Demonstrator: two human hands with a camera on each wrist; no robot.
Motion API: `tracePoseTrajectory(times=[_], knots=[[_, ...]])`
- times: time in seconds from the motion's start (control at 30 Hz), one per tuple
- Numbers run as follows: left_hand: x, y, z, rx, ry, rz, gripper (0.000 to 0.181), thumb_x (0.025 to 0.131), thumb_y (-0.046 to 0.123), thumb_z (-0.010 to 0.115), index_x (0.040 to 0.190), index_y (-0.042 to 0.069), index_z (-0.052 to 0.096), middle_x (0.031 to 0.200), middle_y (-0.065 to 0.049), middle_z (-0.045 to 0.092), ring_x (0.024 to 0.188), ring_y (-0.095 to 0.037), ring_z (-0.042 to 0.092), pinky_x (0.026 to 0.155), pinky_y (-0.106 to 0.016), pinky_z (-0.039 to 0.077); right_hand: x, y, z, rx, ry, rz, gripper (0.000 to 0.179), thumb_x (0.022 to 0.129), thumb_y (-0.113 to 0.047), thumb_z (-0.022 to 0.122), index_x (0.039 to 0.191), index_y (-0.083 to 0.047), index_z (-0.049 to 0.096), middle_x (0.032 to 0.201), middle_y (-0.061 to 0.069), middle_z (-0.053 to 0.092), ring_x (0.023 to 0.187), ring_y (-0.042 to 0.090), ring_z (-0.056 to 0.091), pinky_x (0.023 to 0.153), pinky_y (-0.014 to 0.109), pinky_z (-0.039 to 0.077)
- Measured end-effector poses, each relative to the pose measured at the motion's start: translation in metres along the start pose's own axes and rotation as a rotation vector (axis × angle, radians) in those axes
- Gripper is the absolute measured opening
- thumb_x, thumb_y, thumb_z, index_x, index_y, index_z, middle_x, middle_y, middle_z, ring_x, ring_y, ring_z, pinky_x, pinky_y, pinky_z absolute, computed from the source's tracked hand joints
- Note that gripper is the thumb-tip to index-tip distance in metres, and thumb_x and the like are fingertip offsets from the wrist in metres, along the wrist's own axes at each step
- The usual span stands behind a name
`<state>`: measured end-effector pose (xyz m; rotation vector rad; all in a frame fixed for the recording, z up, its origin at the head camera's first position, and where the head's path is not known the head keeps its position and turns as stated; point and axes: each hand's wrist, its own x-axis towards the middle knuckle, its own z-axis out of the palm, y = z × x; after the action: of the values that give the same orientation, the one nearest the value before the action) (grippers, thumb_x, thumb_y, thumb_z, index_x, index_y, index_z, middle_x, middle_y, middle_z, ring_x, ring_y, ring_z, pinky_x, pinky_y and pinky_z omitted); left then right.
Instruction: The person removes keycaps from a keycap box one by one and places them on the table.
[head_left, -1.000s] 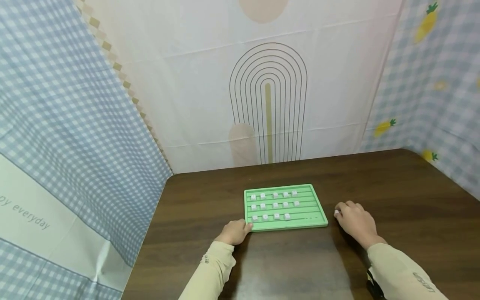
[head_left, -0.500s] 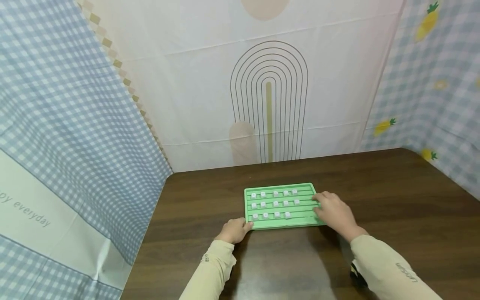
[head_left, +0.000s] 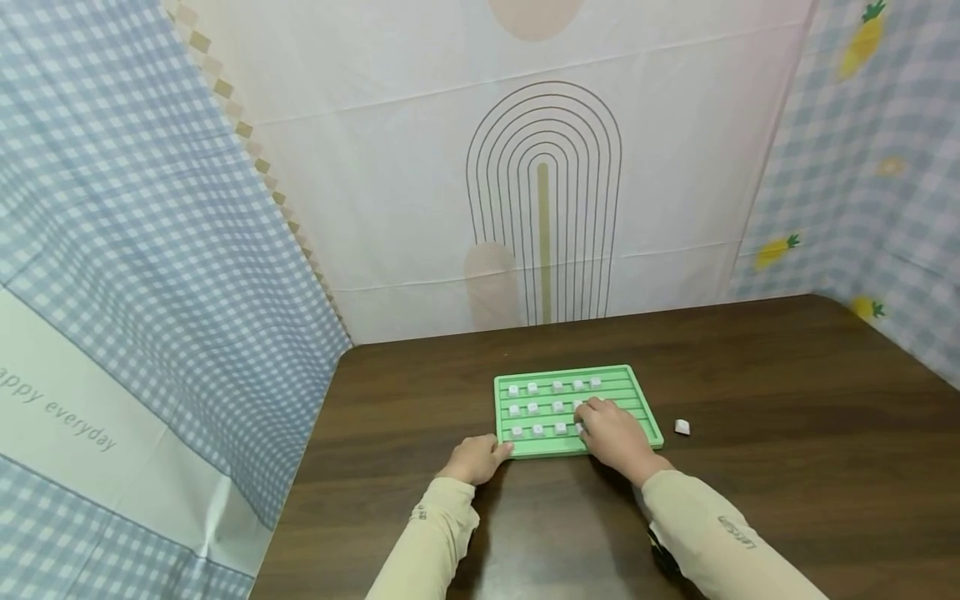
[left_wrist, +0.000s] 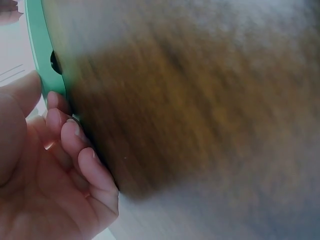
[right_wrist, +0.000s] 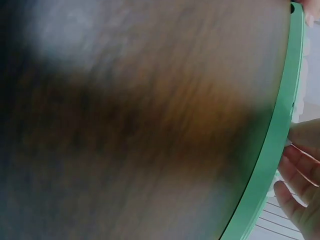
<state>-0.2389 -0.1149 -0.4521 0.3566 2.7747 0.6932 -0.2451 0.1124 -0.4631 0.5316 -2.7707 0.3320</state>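
Three cloth hangings stand about the table: a checked blue left cloth (head_left: 172, 208) falling in loose ripples, a white back sheet (head_left: 382, 192) printed with nested arches, and a checked right cloth (head_left: 810, 192) dotted with yellow pineapples. Below them spreads the table (head_left: 810, 400), dark brown with streaky wood grain, a pale sheen on its nearer part and a rounded far right corner. Two cream sleeves (head_left: 427, 542), wrinkled at the cuffs, reach over it.

Well in from the table's left edge, a green tray (head_left: 547, 450) lies flat: smooth, plastic-looking, oblong, with rounded corners, a raised rim and straight parallel ribs. The left hand (head_left: 476, 459) grips its near left corner, thumb on the rim, fingers curled against the outer side. The right hand (head_left: 617, 437) reaches over the tray's near edge, right of the middle, thumb and forefinger pinching a small white piece (right_wrist: 288, 142) in the nearest row.

White blocks (head_left: 557, 387), squarish and pale-topped, sit in three rows: five along the far edge, then a middle and a near row, both partly hidden by the right hand. One loose block (head_left: 682, 427) rests on the table, just beside the tray's near right corner.
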Motion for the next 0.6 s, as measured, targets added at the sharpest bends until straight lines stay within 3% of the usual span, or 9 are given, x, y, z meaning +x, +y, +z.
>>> tracePoseTrajectory(times=[0.13,0.33,0.6], knots=[[0.001,0.000,0.001,-0.010,-0.001,-0.001,0.034,0.097,0.032,0.045,0.072,0.009,0.047,0.064,-0.003,0.040,0.061,-0.018,0.039,0.060,-0.032,0.032,-0.001,0.012,-0.006,0.029,0.032,0.026,0.011,0.081,-0.011,0.066,0.092,-0.009,0.066,0.090,0.005,0.063,0.081,0.022,0.060,0.060,0.033,0.048],[0.000,-0.001,0.000,-0.018,-0.001,0.014,0.036,0.098,0.032,0.044,0.070,0.010,0.043,0.062,-0.002,0.035,0.057,-0.016,0.035,0.058,-0.030,0.030,-0.016,0.060,-0.035,0.052,0.038,0.196,0.015,0.085,-0.014,0.060,0.098,-0.008,0.065,0.099,0.011,0.064,0.089,0.031,0.058,0.061,0.046,0.048],[0.000,0.000,-0.001,-0.027,-0.022,0.008,0.035,0.098,0.031,0.044,0.071,0.009,0.044,0.062,-0.003,0.036,0.058,-0.017,0.035,0.058,-0.031,0.030,-0.055,0.114,-0.057,0.068,-0.095,0.369,0.017,0.088,-0.014,0.054,0.099,-0.003,0.062,0.097,0.018,0.060,0.086,0.037,0.056,0.060,0.048,0.045]])
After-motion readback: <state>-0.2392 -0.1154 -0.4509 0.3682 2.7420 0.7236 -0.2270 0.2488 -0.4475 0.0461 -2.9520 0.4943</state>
